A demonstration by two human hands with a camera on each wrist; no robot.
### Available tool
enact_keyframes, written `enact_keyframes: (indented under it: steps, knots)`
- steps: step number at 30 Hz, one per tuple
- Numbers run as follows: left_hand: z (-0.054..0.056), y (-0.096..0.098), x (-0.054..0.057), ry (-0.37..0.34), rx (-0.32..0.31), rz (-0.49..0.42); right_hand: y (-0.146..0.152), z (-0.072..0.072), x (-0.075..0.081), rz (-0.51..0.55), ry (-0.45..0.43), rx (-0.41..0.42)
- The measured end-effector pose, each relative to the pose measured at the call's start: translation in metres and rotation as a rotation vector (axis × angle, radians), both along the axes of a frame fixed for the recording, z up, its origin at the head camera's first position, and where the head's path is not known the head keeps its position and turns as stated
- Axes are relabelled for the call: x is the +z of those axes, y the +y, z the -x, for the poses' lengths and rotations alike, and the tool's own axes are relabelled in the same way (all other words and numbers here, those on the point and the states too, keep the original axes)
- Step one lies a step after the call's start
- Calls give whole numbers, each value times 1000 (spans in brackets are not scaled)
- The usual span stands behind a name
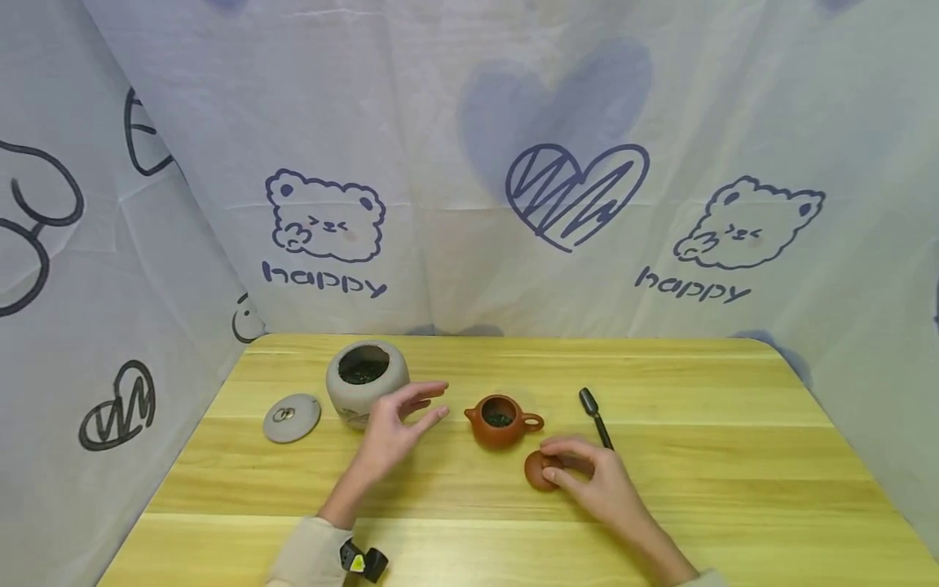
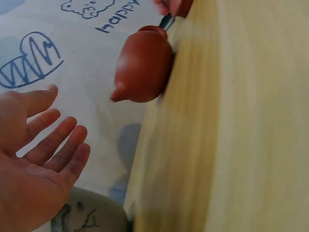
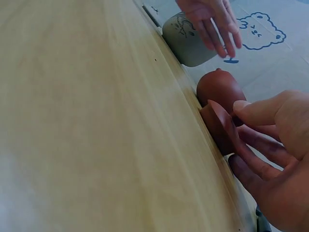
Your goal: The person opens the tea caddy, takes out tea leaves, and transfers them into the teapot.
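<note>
My right hand (image 1: 605,485) pinches the small brown-red clay teapot lid (image 1: 537,474) by its top, thumb on one side and fingers on the other. In the right wrist view the lid (image 3: 218,126) is tilted on or just above the table; I cannot tell which. Behind it stands the matching teapot (image 1: 497,440), uncovered, with dark tea leaves inside, its spout to the left and handle to the right. My left hand (image 1: 389,432) hovers between the grey jar and the teapot, fingers apart and holding nothing, as the left wrist view confirms.
The round grey jar (image 1: 343,398) stands uncovered at the back left, dark leaves inside. Its flat lid (image 1: 299,425) lies to its left. A dark tea scoop (image 1: 589,402) lies right of the teapot, partly behind my right hand. A printed cloth (image 1: 440,147) hangs behind the wooden table (image 1: 734,456).
</note>
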State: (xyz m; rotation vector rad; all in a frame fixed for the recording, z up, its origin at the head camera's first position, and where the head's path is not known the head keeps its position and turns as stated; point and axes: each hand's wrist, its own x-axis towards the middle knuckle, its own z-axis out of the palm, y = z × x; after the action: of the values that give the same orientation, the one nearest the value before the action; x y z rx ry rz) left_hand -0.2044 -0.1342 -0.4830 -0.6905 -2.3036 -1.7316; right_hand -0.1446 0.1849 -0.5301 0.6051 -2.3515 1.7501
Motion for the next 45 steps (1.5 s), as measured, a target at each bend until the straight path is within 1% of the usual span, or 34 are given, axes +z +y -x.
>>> enact_keyframes:
  steps: [3,6,10,15,17,22,26,31,34,36,40,45]
  knots:
    - [-1,4,-5,-69,-30,-9,0,-1,0,-21,-11,2]
    - [0,9,-9,-116,-59,6,0,-2,1,-48,-26,-8]
    - [3,14,-14,-166,-92,27,-1,-2,1,-85,-32,-31]
    - [8,21,-18,-231,-128,-24,-2,0,3,-116,-21,-47]
    - [10,23,-20,-243,-135,-42,-2,1,4,-120,-15,-50]
    - [12,29,-24,-274,-121,-52,-4,1,10,-110,-17,-53]
    - [13,35,-27,-300,-108,-71,-8,3,16,-65,-45,-46]
    - [14,40,-30,-317,-87,-89,-15,8,28,-10,-42,-41]
    - [13,42,-31,-346,-79,-119,-19,12,33,11,-22,-52]
    - [13,43,-33,-369,-75,-158,-21,15,35,15,-5,-62]
    - [12,44,-37,-414,-52,-222,-26,21,38,28,13,-66]
    - [12,46,-42,-447,-23,-277,-33,27,39,38,33,-68]
